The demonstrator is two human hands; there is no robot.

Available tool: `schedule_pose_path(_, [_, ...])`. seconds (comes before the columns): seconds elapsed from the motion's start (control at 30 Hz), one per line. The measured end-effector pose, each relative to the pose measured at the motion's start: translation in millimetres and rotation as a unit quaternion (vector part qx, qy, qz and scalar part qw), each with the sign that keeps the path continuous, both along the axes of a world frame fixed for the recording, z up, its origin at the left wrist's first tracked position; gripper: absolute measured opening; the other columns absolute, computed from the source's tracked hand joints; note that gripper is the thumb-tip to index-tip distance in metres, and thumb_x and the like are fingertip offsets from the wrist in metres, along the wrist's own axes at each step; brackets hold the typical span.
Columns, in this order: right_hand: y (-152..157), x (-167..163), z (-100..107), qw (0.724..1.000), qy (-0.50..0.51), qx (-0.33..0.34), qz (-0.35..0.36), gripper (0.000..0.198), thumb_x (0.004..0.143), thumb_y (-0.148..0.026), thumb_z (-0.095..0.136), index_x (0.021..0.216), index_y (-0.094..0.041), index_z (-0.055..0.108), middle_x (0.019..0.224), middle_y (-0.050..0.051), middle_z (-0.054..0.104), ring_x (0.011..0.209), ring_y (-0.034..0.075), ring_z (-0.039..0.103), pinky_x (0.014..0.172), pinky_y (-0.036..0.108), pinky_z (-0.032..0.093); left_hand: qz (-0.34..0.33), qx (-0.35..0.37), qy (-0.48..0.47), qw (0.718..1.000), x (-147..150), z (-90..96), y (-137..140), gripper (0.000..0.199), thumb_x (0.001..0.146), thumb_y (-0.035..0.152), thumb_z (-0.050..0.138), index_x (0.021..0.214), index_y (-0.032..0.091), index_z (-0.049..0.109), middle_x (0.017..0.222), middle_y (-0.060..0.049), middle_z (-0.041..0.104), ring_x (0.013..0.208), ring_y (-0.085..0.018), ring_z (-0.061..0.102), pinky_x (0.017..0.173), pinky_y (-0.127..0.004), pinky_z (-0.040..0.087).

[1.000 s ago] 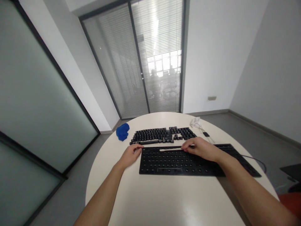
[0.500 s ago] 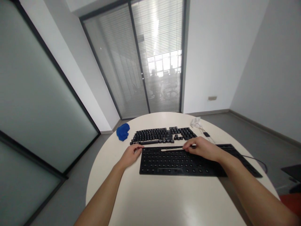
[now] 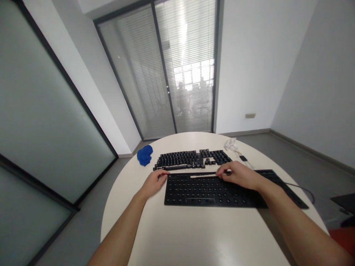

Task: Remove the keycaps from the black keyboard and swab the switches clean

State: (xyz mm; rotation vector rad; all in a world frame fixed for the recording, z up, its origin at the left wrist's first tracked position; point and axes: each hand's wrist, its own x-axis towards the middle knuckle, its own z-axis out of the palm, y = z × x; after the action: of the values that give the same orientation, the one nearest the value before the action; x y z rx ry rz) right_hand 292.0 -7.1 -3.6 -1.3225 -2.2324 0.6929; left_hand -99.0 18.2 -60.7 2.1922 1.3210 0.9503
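A black keyboard [image 3: 205, 190] with its keycaps off lies across the table in front of me. My left hand [image 3: 154, 182] is at its upper left corner, thumb and fingers curled onto the edge. My right hand [image 3: 235, 174] pinches a long, pale cotton swab [image 3: 202, 176], which points left over the upper rows of the keyboard. The swab's end is near the upper left part; whether it touches the board I cannot tell. Behind the board lie the loose black keycaps [image 3: 177, 158], set out in keyboard order.
A blue cloth [image 3: 144, 155] lies at the left rim of the round white table [image 3: 177, 236]. White crumpled tissue [image 3: 230, 144], a few thin sticks and a small black piece [image 3: 243, 158] lie at the back right. The keyboard's cable [image 3: 302, 189] runs off right.
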Motion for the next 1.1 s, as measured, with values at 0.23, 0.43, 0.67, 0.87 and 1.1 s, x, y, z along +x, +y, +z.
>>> schedule_pose_path(0.23, [0.1, 0.4, 1.0, 1.0, 0.006, -0.014, -0.002, 0.02, 0.076, -0.026, 0.059, 0.082, -0.022, 0.077, 0.088, 0.002, 0.078, 0.084, 0.023, 0.07, 0.079, 0.031, 0.052, -0.002, -0.006, -0.008, 1.0, -0.2, -0.2, -0.2, 0.025, 0.091, 0.026, 0.056, 0.11, 0.022, 0.073, 0.105, -0.006, 0.073, 0.096, -0.022, 0.066, 0.087, -0.034, 0.051])
schedule_pose_path(0.43, [1.8, 2.4, -2.0, 1.0, 0.01, -0.022, -0.008, 0.02, 0.076, -0.028, 0.06, 0.083, -0.022, 0.077, 0.091, 0.002, 0.078, 0.087, 0.025, 0.07, 0.079, 0.032, 0.053, -0.001, -0.005, -0.013, 1.0, 0.1, 0.2, -0.2, 0.025, 0.091, 0.027, 0.057, 0.11, 0.022, 0.073, 0.104, -0.006, 0.073, 0.095, -0.022, 0.066, 0.087, -0.034, 0.051])
schedule_pose_path(0.67, [0.2, 1.7, -0.6, 1.0, 0.015, -0.021, -0.012, 0.02, 0.076, -0.028, 0.059, 0.083, -0.021, 0.077, 0.09, 0.003, 0.078, 0.086, 0.025, 0.07, 0.08, 0.032, 0.052, -0.001, 0.001, -0.005, 1.0, -0.3, -0.3, 0.2, 0.024, 0.091, 0.025, 0.056, 0.108, 0.022, 0.073, 0.103, -0.006, 0.073, 0.093, -0.021, 0.066, 0.086, -0.034, 0.051])
schedule_pose_path(0.87, [-0.7, 1.0, 1.3, 1.0, 0.003, -0.008, -0.013, 0.019, 0.077, -0.031, 0.059, 0.08, -0.023, 0.076, 0.088, 0.002, 0.078, 0.084, 0.025, 0.069, 0.077, 0.032, 0.052, -0.001, -0.003, -0.009, 1.0, 0.2, 0.1, -0.6, 0.025, 0.091, 0.026, 0.056, 0.109, 0.022, 0.073, 0.103, -0.006, 0.073, 0.094, -0.022, 0.066, 0.086, -0.034, 0.051])
schedule_pose_path(1.1, [-1.1, 1.3, 2.7, 1.0, -0.006, -0.002, -0.018, 0.018, 0.076, -0.029, 0.059, 0.079, -0.023, 0.075, 0.089, 0.002, 0.078, 0.085, 0.025, 0.069, 0.077, 0.032, 0.051, 0.002, -0.004, -0.007, 1.0, 0.1, 0.2, -0.4, 0.026, 0.091, 0.027, 0.056, 0.11, 0.022, 0.073, 0.104, -0.006, 0.073, 0.094, -0.021, 0.066, 0.087, -0.033, 0.051])
